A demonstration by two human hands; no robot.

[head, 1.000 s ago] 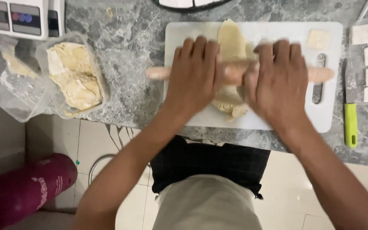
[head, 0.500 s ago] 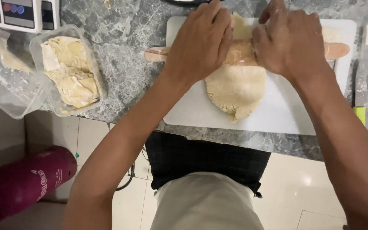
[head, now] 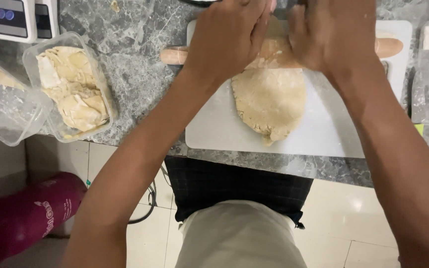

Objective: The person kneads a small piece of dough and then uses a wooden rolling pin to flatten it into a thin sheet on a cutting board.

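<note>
Marble counter (head: 135,74): one dough sheet (head: 269,99), two tubs (head: 70,89).

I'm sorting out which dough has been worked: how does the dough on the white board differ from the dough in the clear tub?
The dough on the board is one flat, smooth-edged sheet, lying partly under the rolling pin. The dough in the tub is piled in rough, folded lumps with nothing touching it. The sheet lies open on the cutting board; the lumps sit walled in by the tub. Both are pale beige.
</note>
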